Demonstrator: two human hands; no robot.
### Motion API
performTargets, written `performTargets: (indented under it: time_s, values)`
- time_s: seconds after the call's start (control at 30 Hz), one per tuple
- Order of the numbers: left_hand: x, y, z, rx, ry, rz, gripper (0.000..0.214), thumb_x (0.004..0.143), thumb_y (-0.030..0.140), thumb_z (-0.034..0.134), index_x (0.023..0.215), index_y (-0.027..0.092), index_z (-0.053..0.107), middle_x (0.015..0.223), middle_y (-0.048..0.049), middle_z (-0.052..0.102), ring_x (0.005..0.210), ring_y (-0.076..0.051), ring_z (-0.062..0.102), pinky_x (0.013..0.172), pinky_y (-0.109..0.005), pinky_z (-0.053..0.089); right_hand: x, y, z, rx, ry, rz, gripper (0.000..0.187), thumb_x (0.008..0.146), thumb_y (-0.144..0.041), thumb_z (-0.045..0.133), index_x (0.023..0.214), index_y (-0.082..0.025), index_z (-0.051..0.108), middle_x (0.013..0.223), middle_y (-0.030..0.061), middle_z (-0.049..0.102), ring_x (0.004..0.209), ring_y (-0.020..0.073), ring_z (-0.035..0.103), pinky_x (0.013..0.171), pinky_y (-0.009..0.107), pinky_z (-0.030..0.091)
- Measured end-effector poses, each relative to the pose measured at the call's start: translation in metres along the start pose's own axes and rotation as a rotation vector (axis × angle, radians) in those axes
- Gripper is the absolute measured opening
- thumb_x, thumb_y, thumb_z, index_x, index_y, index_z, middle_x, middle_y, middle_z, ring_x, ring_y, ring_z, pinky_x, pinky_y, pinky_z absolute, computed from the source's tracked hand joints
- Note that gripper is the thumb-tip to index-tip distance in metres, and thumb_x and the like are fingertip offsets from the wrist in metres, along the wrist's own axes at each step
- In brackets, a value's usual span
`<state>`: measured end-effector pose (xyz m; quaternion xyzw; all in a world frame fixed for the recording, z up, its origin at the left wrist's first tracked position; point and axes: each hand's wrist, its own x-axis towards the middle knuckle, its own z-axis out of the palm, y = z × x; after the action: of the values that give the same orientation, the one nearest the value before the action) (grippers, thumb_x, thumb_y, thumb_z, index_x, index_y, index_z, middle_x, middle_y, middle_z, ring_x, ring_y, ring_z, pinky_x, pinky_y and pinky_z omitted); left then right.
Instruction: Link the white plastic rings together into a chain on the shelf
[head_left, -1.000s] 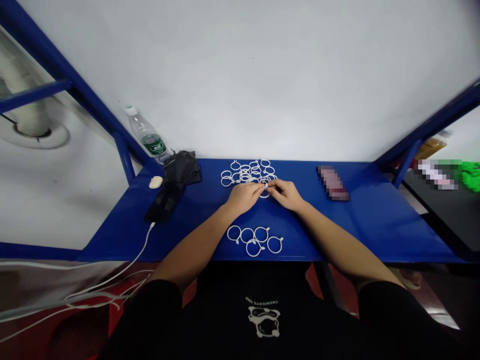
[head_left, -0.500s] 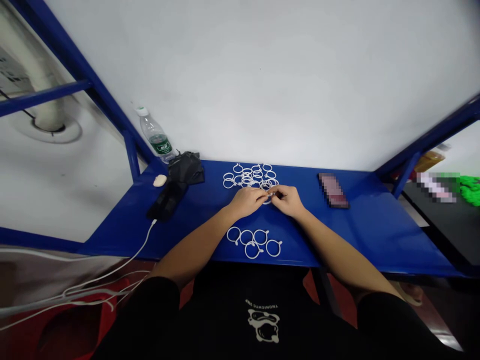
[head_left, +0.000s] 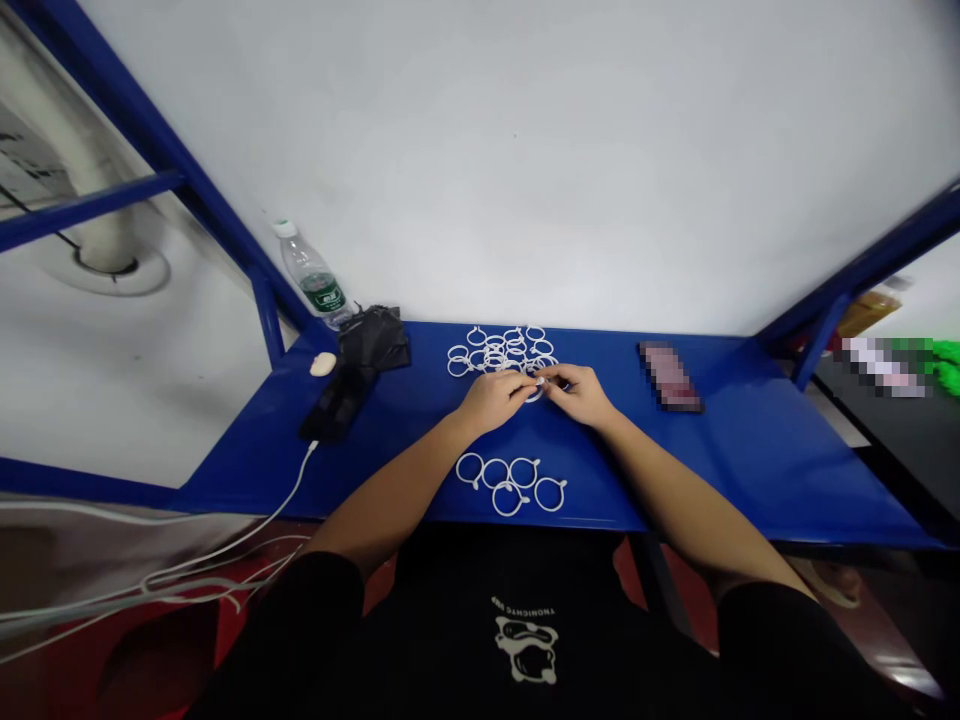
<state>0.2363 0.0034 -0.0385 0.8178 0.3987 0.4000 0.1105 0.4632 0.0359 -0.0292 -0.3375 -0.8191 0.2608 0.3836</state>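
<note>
Over the middle of the blue table, my left hand (head_left: pixel 495 402) and my right hand (head_left: pixel 579 397) meet fingertip to fingertip. Between them is a white ring (head_left: pixel 534 397) with a small tab, pinched at the tab by both hands; fingers partly cover it. Just beyond my hands lies a loose pile of white rings (head_left: pixel 495 350), many overlapping. Closer to me, between my forearms, several more white rings with tabs (head_left: pixel 550 494) lie flat near the table's front edge.
A plastic bottle (head_left: pixel 322 290) stands at the back left by a crumpled black bag (head_left: pixel 375 338). A black device (head_left: pixel 334 405) with a white cable (head_left: pixel 289 495) and a pale rounded object (head_left: pixel 322 364) lie nearby. A phone (head_left: pixel 670 377) rests at right. Blue frame bars flank the table (head_left: pixel 750 450).
My right fingers have shifted slightly around the ring's tab, which shows more clearly between the fingertips now. Both hands stay in the same place, and the other rings have not moved.
</note>
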Motion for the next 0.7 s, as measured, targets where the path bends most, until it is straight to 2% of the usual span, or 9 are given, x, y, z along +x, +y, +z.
performTargets:
  time_s: [0.13,0.3,0.4,0.47,0.53,0.6,0.7]
  values:
    - [-0.002,0.001,0.003,0.006,-0.013,0.061,0.017,0.104,0.023,0.067,0.115,0.024,0.079,0.106,-0.0032,0.082,0.093,-0.017,0.078,0.085,-0.032,0.061,0.000,-0.004,-0.001,-0.010,-0.022,-0.027,0.019,0.088,-0.022,0.062,0.096,-0.020,0.079,0.085,0.0038,0.080,0.066,0.0160,0.068,0.064,0.027,0.052]
    - [-0.002,0.009,0.001,0.064,-0.046,0.146,0.017,0.106,0.026,0.063,0.111,0.024,0.080,0.106,-0.0029,0.082,0.092,-0.016,0.077,0.082,-0.029,0.060,0.001,-0.006,-0.001,0.059,-0.032,-0.077,0.020,0.085,-0.016,0.056,0.084,-0.021,0.075,0.082,0.0028,0.078,0.073,0.0170,0.071,0.072,0.029,0.055]
    - [0.000,0.012,-0.004,0.122,-0.045,0.108,0.021,0.107,0.024,0.059,0.114,0.024,0.079,0.110,-0.0045,0.081,0.096,-0.017,0.076,0.084,-0.030,0.060,0.002,-0.009,-0.004,0.060,-0.033,-0.085,0.022,0.093,-0.021,0.056,0.098,-0.022,0.078,0.101,0.0058,0.081,0.080,0.0181,0.073,0.077,0.032,0.058]
    - [0.003,0.010,-0.010,0.188,-0.015,0.008,0.023,0.107,0.021,0.058,0.117,0.024,0.079,0.114,-0.0058,0.080,0.102,-0.019,0.076,0.086,-0.031,0.060,0.001,-0.014,-0.009,-0.033,0.014,-0.083,0.026,0.097,-0.027,0.060,0.117,-0.024,0.077,0.118,0.0086,0.079,0.082,0.0184,0.073,0.076,0.033,0.058]
    - [0.005,0.006,-0.016,0.250,0.014,-0.096,0.027,0.106,0.017,0.056,0.119,0.024,0.079,0.120,-0.0065,0.079,0.107,-0.021,0.075,0.088,-0.033,0.060,0.000,-0.021,-0.014,-0.129,0.034,-0.098,0.027,0.098,-0.030,0.063,0.121,-0.024,0.076,0.121,0.0096,0.078,0.083,0.0194,0.072,0.075,0.034,0.057]
    - [0.007,0.003,-0.021,0.286,0.033,-0.181,0.028,0.105,0.015,0.057,0.118,0.025,0.080,0.133,-0.0067,0.076,0.110,-0.024,0.075,0.090,-0.036,0.061,-0.001,-0.030,-0.019,-0.170,-0.048,-0.135,0.021,0.099,-0.030,0.062,0.111,-0.024,0.078,0.109,0.0078,0.080,0.087,0.0208,0.072,0.076,0.035,0.056]
    - [0.008,0.001,-0.022,0.284,0.033,-0.257,0.022,0.103,0.018,0.063,0.115,0.025,0.081,0.147,-0.0076,0.068,0.114,-0.027,0.074,0.092,-0.040,0.061,-0.004,-0.043,-0.020,-0.194,-0.322,-0.164,0.015,0.098,-0.030,0.065,0.099,-0.025,0.079,0.095,0.0037,0.079,0.085,0.0192,0.071,0.077,0.033,0.053]
